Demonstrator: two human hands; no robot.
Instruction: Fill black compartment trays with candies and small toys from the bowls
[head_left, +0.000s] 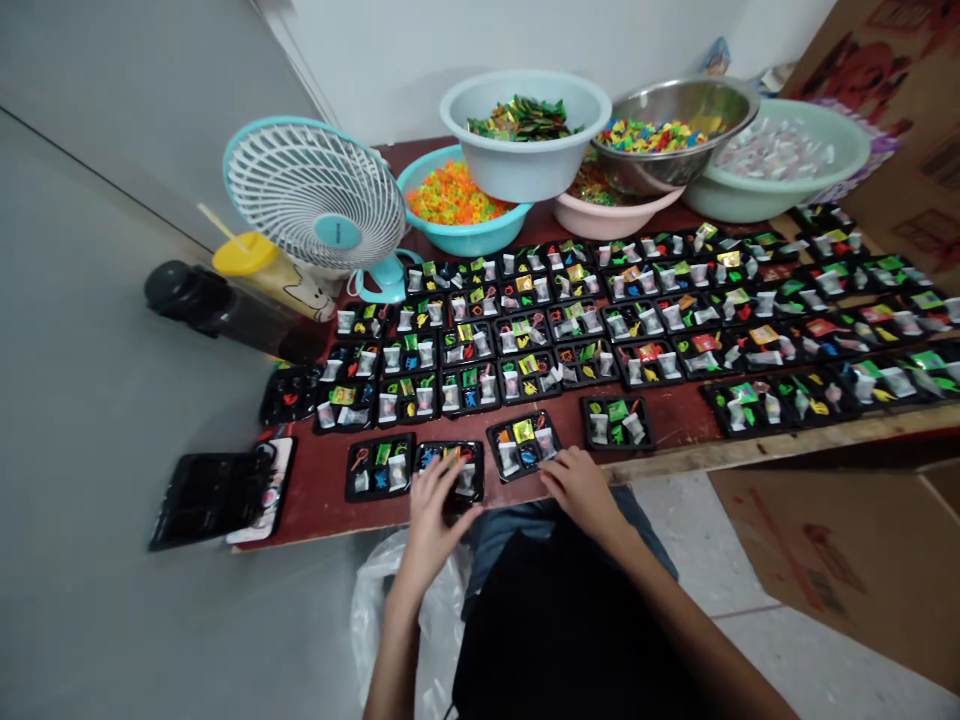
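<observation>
My left hand (433,505) lies over a small black compartment tray (469,455) at the table's front edge, its fingers spread and thumb apart. The hand covers part of that tray's contents. My right hand (583,492) touches the lower right edge of a slightly turned filled tray (523,445), its fingers loosely bent and apart. This tray holds white packets, a yellow-gold packet and blue and orange pieces. Left of my left hand sits another filled tray (379,467). A tray with green pieces and white packets (617,422) stands beyond my right hand.
Rows of filled trays (525,330) cover the table behind. Further back stand a light blue basin (525,165), a steel bowl (675,150), a green basin (750,190) and a fan (315,195). Empty black trays (206,495) lie left; a plastic bag (375,580) hangs below.
</observation>
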